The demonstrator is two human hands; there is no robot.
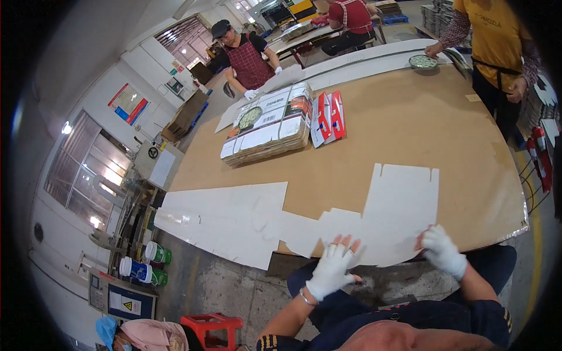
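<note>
A white die-cut cardboard sheet (401,202) with notched flaps lies along the near edge of the brown table (374,128). Its wide white panel (228,219) reaches left past the table's edge; whether that is the same piece I cannot tell. My left hand (332,270), in a white glove with bare fingertips, rests at the sheet's near edge, fingers spread. At the sheet's near right corner, my right hand (443,251), gloved likewise, has its fingers curled on the edge.
A strapped bundle of printed cartons (269,126) sits mid-table beside red-and-white printed pieces (329,119). Across the table a person in a checked apron (249,61) handles cardboard. A person in yellow (497,35) touches a round green printed piece (423,62). A red stool (212,327) stands lower left.
</note>
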